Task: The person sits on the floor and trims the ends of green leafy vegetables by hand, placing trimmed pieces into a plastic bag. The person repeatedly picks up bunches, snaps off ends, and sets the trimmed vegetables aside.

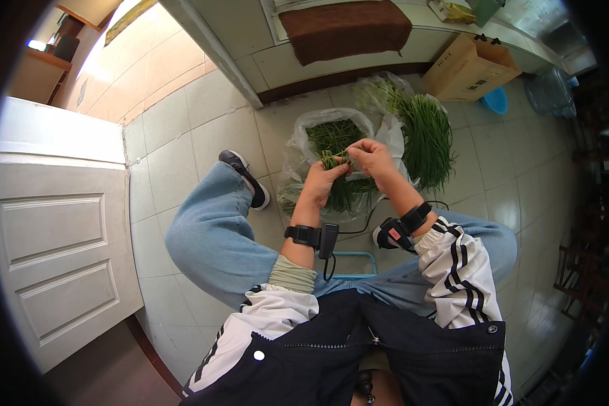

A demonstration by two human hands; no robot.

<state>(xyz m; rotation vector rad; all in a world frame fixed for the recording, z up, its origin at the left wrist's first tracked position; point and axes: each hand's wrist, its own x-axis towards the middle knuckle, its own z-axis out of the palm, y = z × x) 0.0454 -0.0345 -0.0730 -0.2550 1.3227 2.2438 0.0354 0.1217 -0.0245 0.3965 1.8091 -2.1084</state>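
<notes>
My left hand (323,181) holds a small bunch of thin green stalks, likely garlic chives (329,160), with the cut ends upward. Thumb and fingertips of my right hand (374,158) pinch at a stalk beside the ends of that bunch. Just beyond both hands, a clear plastic bag (300,133) on the floor contains loose green stalks (334,133). To its right lies a large pile of long chives (427,137), near a second plastic bag (393,81). More greens (358,187) lie on plastic below my hands, partly hidden by them.
A brown paper bag (469,68) stands against the cabinet, with a blue basin (495,100) and a large water bottle (552,94) beside it. A brown cloth (346,29) hangs over a ledge. At left is a white panelled door (61,228). A light-blue frame (373,264) shows between my legs.
</notes>
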